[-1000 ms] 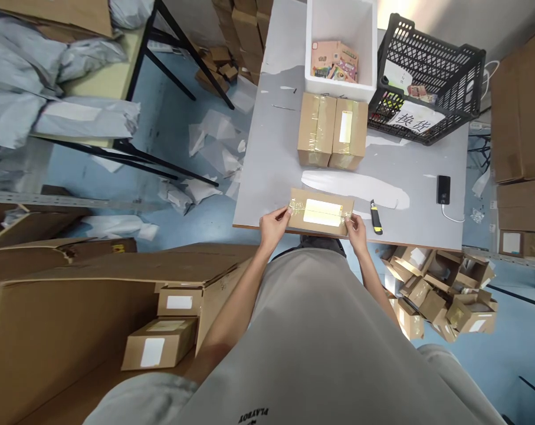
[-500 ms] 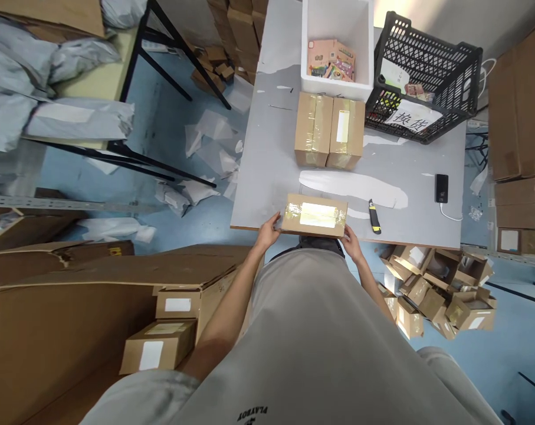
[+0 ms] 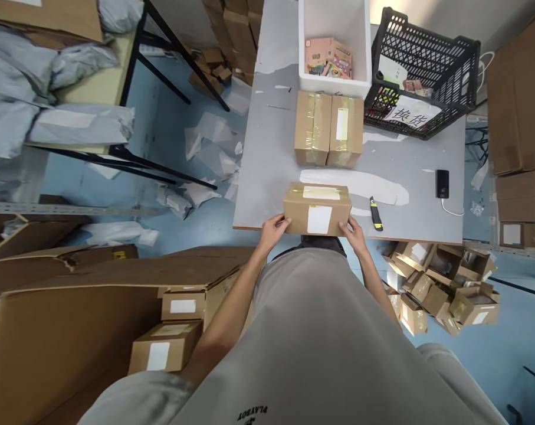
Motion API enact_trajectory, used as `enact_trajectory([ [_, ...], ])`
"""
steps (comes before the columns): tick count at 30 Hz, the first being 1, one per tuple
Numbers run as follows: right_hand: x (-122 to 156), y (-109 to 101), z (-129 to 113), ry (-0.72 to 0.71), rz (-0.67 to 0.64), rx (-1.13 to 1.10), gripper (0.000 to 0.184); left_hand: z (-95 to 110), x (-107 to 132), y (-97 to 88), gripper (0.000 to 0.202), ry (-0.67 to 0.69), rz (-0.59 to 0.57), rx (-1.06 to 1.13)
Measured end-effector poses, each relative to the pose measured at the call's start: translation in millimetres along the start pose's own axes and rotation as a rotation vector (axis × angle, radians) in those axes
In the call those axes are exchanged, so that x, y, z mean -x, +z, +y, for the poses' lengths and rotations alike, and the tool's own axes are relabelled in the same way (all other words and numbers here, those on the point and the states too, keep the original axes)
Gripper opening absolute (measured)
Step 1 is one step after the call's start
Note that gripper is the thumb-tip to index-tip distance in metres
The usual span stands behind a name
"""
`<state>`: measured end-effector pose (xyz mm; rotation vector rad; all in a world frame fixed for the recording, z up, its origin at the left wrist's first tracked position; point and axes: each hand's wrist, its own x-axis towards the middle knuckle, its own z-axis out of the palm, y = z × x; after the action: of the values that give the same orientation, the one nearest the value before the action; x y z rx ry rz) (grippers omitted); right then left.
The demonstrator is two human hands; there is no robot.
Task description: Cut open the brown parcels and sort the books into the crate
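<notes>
At the near edge of the grey table point(image 3: 267, 147) is a taped cardboard box point(image 3: 296, 215), tilted so that its near side with a white label faces up toward me. My left hand point(image 3: 273, 231) grips its left lower corner, thumb on the front face. On the opposite corner, my right hand point(image 3: 353, 233) holds it with the fingers partly hidden. A yellow and black utility knife point(image 3: 376, 215) lies just right of the box. Beyond it, two taped cardboard boxes point(image 3: 314, 127) stand side by side.
A white bin point(image 3: 333, 88) with small colourful packs and a black plastic crate point(image 3: 420, 112) stand at the back. A phone point(image 3: 442, 184) with a cable lies right. Opened boxes point(image 3: 444, 283) are piled on the right floor; a large carton point(image 3: 72, 330) stands left.
The box has been tipped, so its labelled near side now shows as well as its taped top. Both hands have closed in on its lower corners.
</notes>
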<state>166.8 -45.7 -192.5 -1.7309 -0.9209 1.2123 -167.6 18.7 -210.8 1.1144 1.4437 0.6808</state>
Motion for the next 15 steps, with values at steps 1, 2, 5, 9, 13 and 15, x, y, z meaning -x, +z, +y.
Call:
enact_trajectory([
  [1, -0.7, 0.1, -4.6, -0.009, -0.004, 0.012, 0.065, 3.2, 2.4, -0.3, 0.055, 0.012, 0.032, -0.019],
  [2, -1.8, 1.0, -8.1, -0.01, -0.01, 0.028, 0.068, 6.0, 4.1, -0.5, 0.056, 0.027, 0.067, -0.052],
  [5, -6.2, 7.1, -10.3, 0.019, -0.022, 0.06, 0.074, 10.1, 4.1, -0.6, 0.057, 0.024, 0.133, -0.153],
  [9, -10.5, 18.2, 1.8, 0.088, -0.043, 0.037, 0.078, 4.0, -6.3, -0.2, 0.055, -0.044, 0.126, -0.206],
  [13, -9.7, 18.0, 21.5, 0.091, -0.024, 0.003, 0.079, -11.8, -15.4, -0.1, 0.054, -0.06, 0.087, -0.129],
  [15, -7.3, 12.0, 31.9, 0.094, 0.006, 0.013, 0.08, -21.2, -15.8, -1.2, 0.057, -0.083, 0.09, -0.1],
])
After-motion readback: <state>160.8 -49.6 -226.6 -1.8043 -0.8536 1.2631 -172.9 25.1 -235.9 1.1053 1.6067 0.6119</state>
